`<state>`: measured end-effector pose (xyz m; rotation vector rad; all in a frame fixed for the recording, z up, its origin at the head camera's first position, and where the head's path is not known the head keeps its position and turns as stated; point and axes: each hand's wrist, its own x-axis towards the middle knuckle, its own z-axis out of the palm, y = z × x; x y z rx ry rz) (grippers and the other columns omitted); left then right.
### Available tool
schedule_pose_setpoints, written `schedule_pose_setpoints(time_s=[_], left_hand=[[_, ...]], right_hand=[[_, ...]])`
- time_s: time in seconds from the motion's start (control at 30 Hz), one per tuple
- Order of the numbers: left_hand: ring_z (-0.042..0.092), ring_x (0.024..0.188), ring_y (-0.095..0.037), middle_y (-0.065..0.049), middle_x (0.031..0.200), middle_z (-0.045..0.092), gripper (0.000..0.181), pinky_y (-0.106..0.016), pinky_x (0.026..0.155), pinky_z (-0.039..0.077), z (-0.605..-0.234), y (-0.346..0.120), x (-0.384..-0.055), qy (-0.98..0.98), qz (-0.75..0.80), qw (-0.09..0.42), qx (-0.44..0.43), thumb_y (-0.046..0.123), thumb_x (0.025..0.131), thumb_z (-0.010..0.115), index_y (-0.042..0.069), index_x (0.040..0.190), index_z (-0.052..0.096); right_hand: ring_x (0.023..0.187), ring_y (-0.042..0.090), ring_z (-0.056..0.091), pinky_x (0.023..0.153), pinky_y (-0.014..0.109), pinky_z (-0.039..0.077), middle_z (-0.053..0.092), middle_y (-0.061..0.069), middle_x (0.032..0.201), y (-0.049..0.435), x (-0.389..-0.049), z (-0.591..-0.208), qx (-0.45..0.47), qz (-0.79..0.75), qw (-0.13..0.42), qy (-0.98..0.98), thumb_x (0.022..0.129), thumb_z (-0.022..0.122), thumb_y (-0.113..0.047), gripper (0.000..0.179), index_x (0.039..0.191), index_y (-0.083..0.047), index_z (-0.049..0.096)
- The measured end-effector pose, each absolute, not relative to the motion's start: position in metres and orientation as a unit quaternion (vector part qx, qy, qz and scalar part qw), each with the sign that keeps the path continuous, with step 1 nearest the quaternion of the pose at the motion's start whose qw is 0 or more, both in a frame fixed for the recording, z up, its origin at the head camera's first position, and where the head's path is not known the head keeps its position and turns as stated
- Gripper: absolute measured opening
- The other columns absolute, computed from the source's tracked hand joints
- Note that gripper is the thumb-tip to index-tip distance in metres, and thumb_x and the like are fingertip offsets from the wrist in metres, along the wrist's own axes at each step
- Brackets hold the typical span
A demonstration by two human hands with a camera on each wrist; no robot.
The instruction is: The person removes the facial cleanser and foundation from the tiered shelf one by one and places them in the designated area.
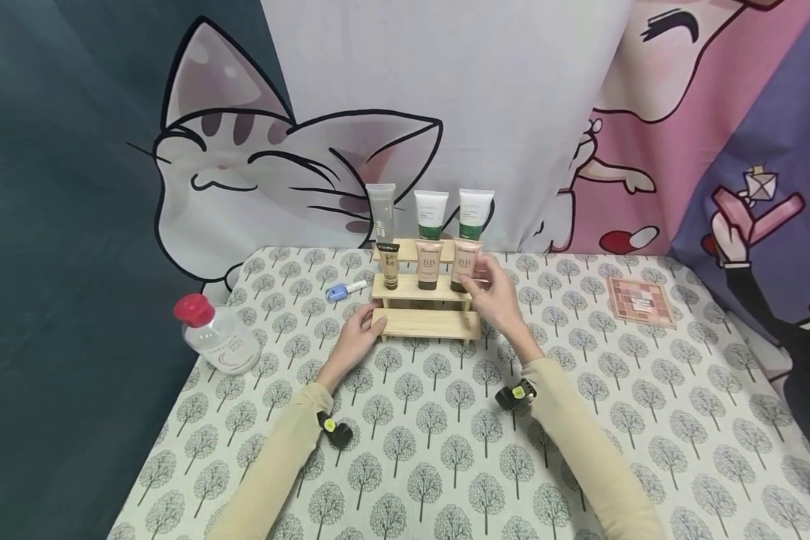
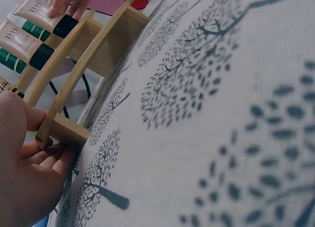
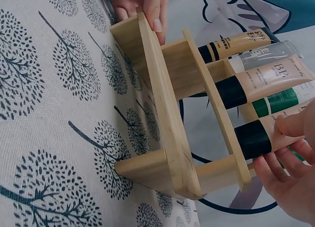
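A three-step wooden display rack [image 1: 427, 322] stands on the table, its front step bare. On the middle step are a small gold tube with a black cap [image 1: 390, 271] and two pink BB cream tubes, caps down. My right hand [image 1: 498, 298] pinches the right BB cream tube [image 3: 279, 127] between thumb and fingers, with its black cap at the step. The other BB cream tube [image 1: 428, 264] stands beside it. My left hand [image 1: 359, 334] grips the left end of the front step, thumb on top and fingers underneath, as the left wrist view shows.
The top step bears a grey tube [image 1: 381, 210] and two white-and-green tubes [image 1: 431, 211]. A clear bottle with a red cap [image 1: 224, 341] leans at the left table edge. Left of the rack lies a small blue bottle with a white cap [image 1: 337, 292]; a makeup palette [image 1: 641, 301] lies at right.
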<state>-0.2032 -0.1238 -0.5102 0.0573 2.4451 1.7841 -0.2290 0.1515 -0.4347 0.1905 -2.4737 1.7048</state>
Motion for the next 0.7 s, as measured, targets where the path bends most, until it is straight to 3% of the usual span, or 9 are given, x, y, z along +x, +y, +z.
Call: schedule_pose_setpoints(time_s=[0.4, 0.57, 0.7], left_hand=[[0.053, 0.138, -0.036, -0.026, 0.151, 0.048, 0.053, -0.038, 0.115, 0.048, -0.513, -0.124, -0.202, 0.804, 0.592, 0.056, 0.019, 0.021, 0.102, 0.060, 0.001, 0.149, 0.044], [0.052, 0.138, -0.036, -0.025, 0.152, 0.048, 0.053, -0.037, 0.115, 0.047, -0.513, -0.125, -0.202, 0.802, 0.594, 0.055, 0.022, 0.021, 0.102, 0.059, 0.001, 0.149, 0.043], [0.051, 0.139, -0.036, -0.026, 0.152, 0.047, 0.053, -0.037, 0.116, 0.047, -0.513, -0.124, -0.202, 0.807, 0.587, 0.051, 0.027, 0.021, 0.103, 0.058, 0.001, 0.150, 0.042]], right_hand=[[0.113, 0.036, 0.065, 0.104, 0.045, 0.057, 0.066, 0.024, 0.123, 0.174, -0.218, -0.432, 0.046, 0.556, 0.080, -0.826, 0.096, 0.067, -0.009, 0.037, 0.130, 0.002, 0.056], [0.108, 0.034, 0.067, 0.096, 0.027, 0.060, 0.069, 0.025, 0.121, 0.185, -0.212, -0.431, 0.054, 0.541, 0.093, -0.834, 0.095, 0.068, -0.008, 0.037, 0.129, 0.003, 0.057], [0.105, 0.029, 0.067, 0.087, 0.011, 0.056, 0.069, 0.024, 0.120, 0.195, -0.205, -0.431, 0.053, 0.527, 0.093, -0.843, 0.096, 0.068, -0.009, 0.039, 0.131, 0.003, 0.056]])
